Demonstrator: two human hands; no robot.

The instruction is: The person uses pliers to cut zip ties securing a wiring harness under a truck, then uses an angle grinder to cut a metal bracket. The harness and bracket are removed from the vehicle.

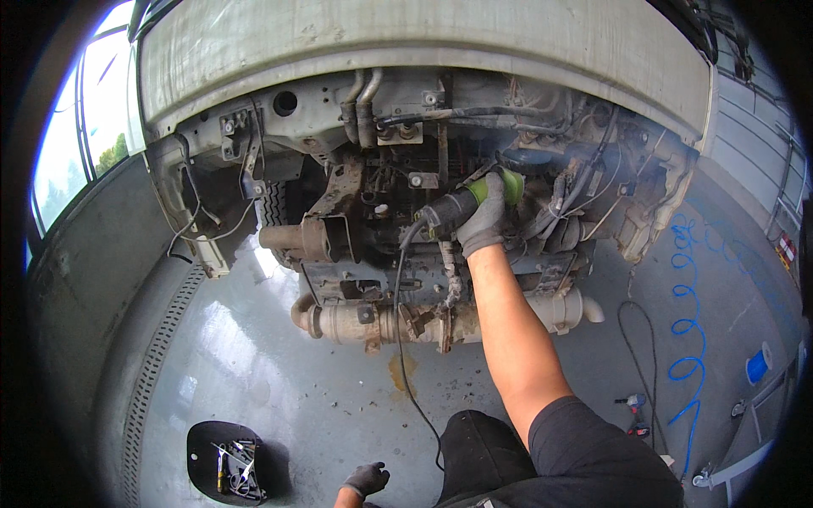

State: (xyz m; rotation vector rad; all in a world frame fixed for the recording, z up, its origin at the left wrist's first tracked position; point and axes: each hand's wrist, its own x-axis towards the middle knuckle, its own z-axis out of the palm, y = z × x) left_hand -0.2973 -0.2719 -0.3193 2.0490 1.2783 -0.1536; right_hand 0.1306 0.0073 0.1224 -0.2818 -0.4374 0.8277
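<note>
My right hand [486,216], in a grey work glove, grips a green-and-black corded power tool [454,209]. The tool's front end reaches in among the parts under a vehicle's pale body panel [419,32], and its tip is hidden. Pale haze hangs around that spot. A black cord [399,305] drops from the tool's rear down to my knee. Low in the view, my left hand [368,479] wears a dark glove. It hangs over the floor with loosely bent fingers and nothing visible in it. A cylindrical exhaust muffler [394,322] lies crosswise below the tool.
A black bin [202,438] with hand tools stands on the floor at lower left. At right lie a cordless impact driver [635,401], a coiled blue air hose [683,327] and a blue spool [757,365]. Loose wires [187,222] dangle at left. A floor drain grate [159,349] runs along the wall.
</note>
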